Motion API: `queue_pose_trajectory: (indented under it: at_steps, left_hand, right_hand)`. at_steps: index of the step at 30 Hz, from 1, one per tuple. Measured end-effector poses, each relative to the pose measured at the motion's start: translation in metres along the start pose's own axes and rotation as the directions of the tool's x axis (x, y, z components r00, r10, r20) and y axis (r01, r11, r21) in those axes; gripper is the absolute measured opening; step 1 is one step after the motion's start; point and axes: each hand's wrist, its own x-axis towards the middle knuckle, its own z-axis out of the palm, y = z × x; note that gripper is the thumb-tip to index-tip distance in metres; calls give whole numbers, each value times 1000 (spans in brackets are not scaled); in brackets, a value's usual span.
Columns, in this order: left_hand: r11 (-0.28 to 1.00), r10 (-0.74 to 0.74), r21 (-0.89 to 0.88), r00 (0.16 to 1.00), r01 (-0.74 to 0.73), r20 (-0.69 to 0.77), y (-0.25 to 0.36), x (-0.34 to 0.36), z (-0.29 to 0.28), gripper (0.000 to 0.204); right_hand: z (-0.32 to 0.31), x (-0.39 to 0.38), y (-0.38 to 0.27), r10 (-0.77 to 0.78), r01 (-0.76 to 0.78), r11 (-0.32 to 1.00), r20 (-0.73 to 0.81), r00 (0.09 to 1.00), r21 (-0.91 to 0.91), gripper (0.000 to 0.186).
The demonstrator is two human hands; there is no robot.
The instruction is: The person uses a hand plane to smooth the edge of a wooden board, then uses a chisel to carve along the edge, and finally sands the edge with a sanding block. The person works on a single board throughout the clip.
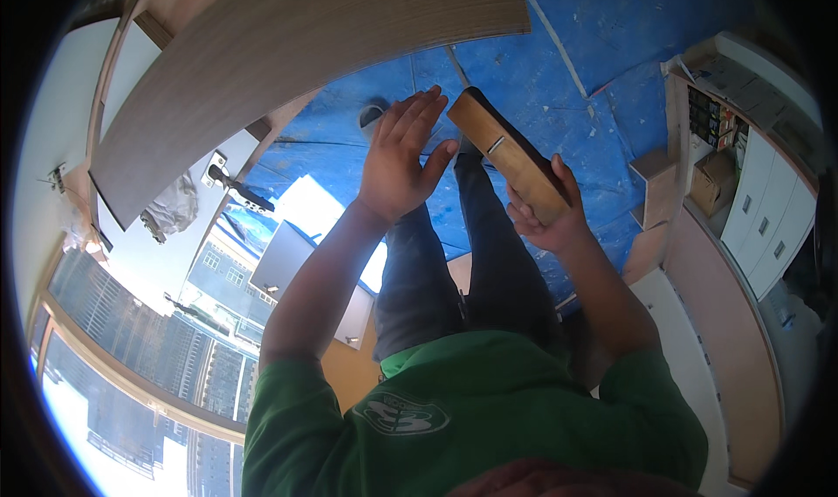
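Holding a wooden plane (511,158) in the right hand (563,224), with the fingers curled around one edge, the thumb laid along the other and the near end sitting against the palm. Pointing the far end of the plane away from the right fingers, up and leftward, toward the left fingertips. Presenting its flat tan face upward, with a metal-edged slot (496,145) crossing it beyond the right fingertips. Holding the left hand (397,170) flat and wide, with its back upward, its fingers straight and near one another and its thumb standing out toward the plane. Leaving a narrow gap between the left thumb and the plane. Seeing a long brown board (332,43) beyond the left fingertips, stretching off to their left. Seeing a grey shoe (373,117) just left of the left fingers, and a crumpled plastic bag (176,207) well apart on that same side. Standing over a blue sheet (567,61), spreading below the fingers of both hands. Wearing dark trousers (499,257) below the fingers. Seeing white drawers (756,209) and a cardboard box (712,183) well to the right of the right fingers.
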Motion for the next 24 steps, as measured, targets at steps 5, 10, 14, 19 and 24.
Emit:
queue_pose_trajectory:
  at_steps: [5,10,14,19,24]
  left_hand:
    - [959,275,128,942,-254,-192,24,28,-32,45]
    - [927,374,55,906,-370,-201,41,66,-53,54]
    - [867,498,34,865,-497,-69,75,67,-19,65]
    - [842,539,67,831,-536,-138,80,69,24,49]
    - [802,593,70,780,-593,-198,86,77,42,38]
  right_hand:
    - [40,-16,-14,-467,321,815,-220,856,-482,57]
    - [58,-16,-44,-739,426,518,-138,660,-742,50]
    - [100,-27,-39,-578,386,760,-272,769,-523,46]
    - [108,-46,-40,-408,287,889,-333,850,-356,40]
    - [113,-64,-44,-412,232,884,-442,797,-405,44]
